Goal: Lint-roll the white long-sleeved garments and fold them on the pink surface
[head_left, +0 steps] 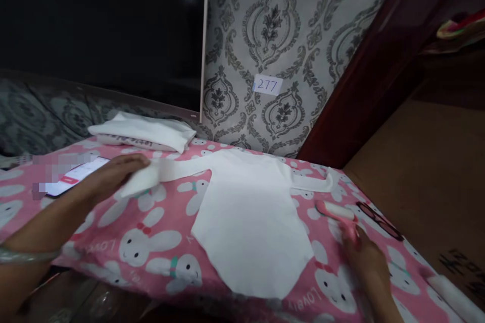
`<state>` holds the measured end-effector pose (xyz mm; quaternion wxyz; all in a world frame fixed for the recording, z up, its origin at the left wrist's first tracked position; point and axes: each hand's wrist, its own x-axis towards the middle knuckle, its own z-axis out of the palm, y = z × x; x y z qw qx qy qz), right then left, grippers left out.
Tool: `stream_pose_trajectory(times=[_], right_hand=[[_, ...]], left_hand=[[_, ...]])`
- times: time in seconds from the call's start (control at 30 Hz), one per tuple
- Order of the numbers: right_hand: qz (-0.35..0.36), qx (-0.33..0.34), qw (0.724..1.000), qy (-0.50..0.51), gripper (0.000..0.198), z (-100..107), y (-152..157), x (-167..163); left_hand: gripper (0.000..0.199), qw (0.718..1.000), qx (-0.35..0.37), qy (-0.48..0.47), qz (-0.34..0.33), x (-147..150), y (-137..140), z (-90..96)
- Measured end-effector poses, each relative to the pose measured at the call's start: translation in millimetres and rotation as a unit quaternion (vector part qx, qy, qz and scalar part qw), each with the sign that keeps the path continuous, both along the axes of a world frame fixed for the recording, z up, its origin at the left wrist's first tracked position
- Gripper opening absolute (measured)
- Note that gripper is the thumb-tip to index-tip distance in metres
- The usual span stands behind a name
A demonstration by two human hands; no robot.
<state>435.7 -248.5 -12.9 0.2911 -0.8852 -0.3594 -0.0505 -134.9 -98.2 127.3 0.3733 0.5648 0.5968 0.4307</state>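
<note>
A white long-sleeved baby bodysuit (252, 222) lies spread flat on a pink rabbit-print cloth (162, 217). My right hand (366, 257) is wrapped round the pink handle of a lint roller (338, 212), whose white roll is beside the bodysuit's right sleeve (310, 182). My left hand (127, 165) is closed at the top edge of a white flat piece (142, 180) at the end of the left sleeve (185, 167). Whether that piece is a loose sheet or part of the sleeve, I cannot tell. My left fingertips are partly hidden.
Folded white fabric (146, 128) rests at the back left, below a large dark screen (102, 25). A lit phone (81, 174) lies by my left forearm. Dark-framed glasses (380, 220) are near the right edge, with a white roll (454, 298) in the lower right corner.
</note>
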Motion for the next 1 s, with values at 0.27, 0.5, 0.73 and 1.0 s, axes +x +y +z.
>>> stream_pose_trajectory(times=[0.27, 0.5, 0.73, 1.0], right_hand=[[0.359, 0.071, 0.805, 0.467, 0.073, 29, 28, -178], [0.422, 0.004, 0.654, 0.627, 0.046, 46, 57, -274], [0.337, 0.039, 0.659, 0.671, 0.034, 46, 88, -271], [0.278, 0.236, 0.68, 0.636, 0.042, 92, 79, -234]], left_hand=[[0.025, 0.971, 0.047, -0.06, -0.228, 119, -26, -17.9], [0.008, 0.939, 0.069, -0.01, -0.336, 139, -65, -69.4], [0.029, 0.957, -0.039, -0.126, -0.26, 95, -39, -97.6], [0.038, 0.965, -0.086, -0.143, -0.203, 86, 18, -116.6]])
